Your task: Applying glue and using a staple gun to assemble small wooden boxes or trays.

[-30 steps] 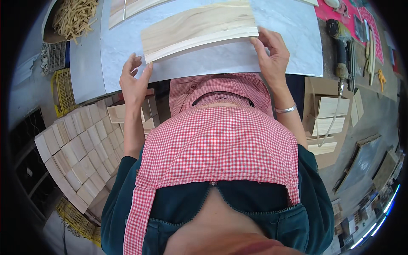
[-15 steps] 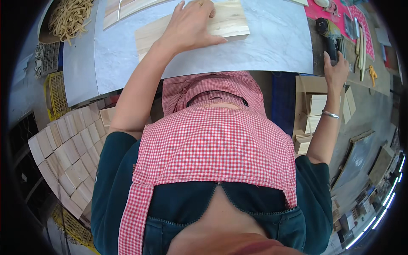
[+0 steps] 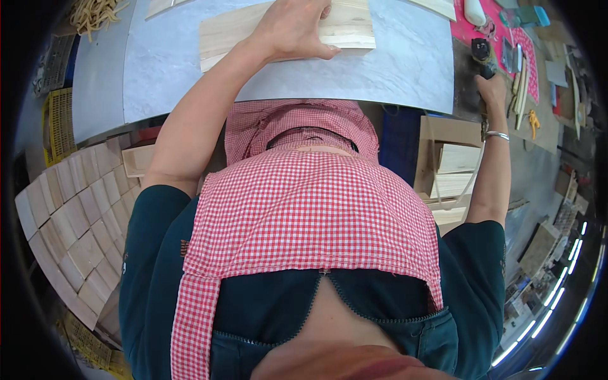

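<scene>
A pale wooden board point(image 3: 223, 35) lies flat on the grey tabletop point(image 3: 392, 69) in front of me. My left hand point(image 3: 292, 26) presses down on the board's middle, fingers curled over its near edge. My right hand point(image 3: 491, 87) reaches out to the right side of the bench and is closed around a dark hand tool point(image 3: 482, 54) that rests on the bench there. A metal bracelet point(image 3: 498, 135) circles that wrist. My red checked apron point(image 3: 304, 209) fills the middle of the view.
Stacks of small wooden tiles point(image 3: 69, 221) stand at my left. Yellow crates point(image 3: 58, 117) sit beyond them. Wooden boards in a box point(image 3: 453, 168) lie under my right arm. A pink mat point(image 3: 513, 38) with tools covers the far right bench.
Both hands held the board's near edge a second ago. My left hand has moved onto the board's middle, and my right hand has swung out to the right and closed on the dark tool.
</scene>
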